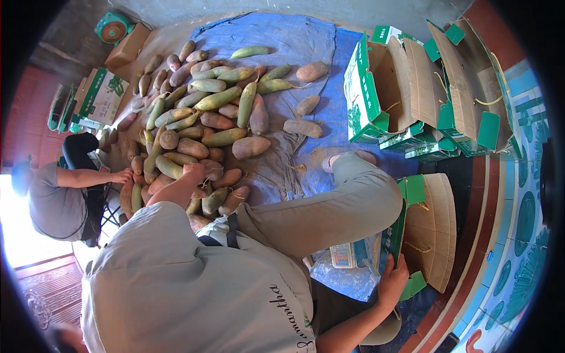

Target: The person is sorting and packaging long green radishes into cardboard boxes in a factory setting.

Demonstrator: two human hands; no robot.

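My left hand (194, 173) is down among the heaped radishes, its fingers curled at a reddish-brown radish (212, 170); the fingertips are partly hidden. Green and reddish long radishes (220, 99) lie in a big pile around and beyond it. On the right, my right hand (393, 276) grips the near edge of an open green-and-brown cardboard box (432, 229), thumb and fingers pinching the wall. The box's flaps stand out, and yellowish cord handles show inside. Beside it, partly hidden by my leg, is a scale (342, 256) with a keypad.
Several open cartons (382, 88) stand at the far right on a blue tarp (294, 41). At left another person (59, 188) sits with a hand on the pile. A printed carton (103, 97) and a green fan (113, 27) stand at far left. My bent leg (318, 215) crosses the middle.
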